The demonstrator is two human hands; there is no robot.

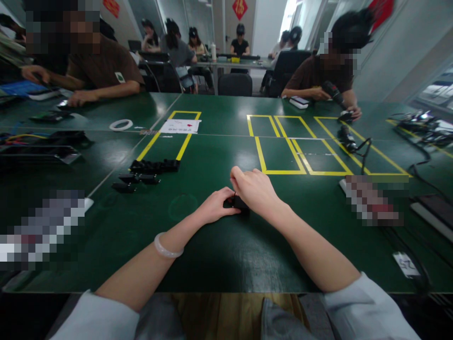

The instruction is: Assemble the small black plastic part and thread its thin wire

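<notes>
My hands (235, 198) cover most of the small black part (236, 203); I can't tell its shape or my grip.

white tape ring (121, 124) and paper sheet (180, 126) on green table (212, 255).

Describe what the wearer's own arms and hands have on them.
Both forearms are bare, with pale grey-white fabric sleeves pushed up near the elbows. The left wrist carries a smooth, translucent white bangle. The left hand and right hand wear no gloves; no rings or watch are visible.
</notes>
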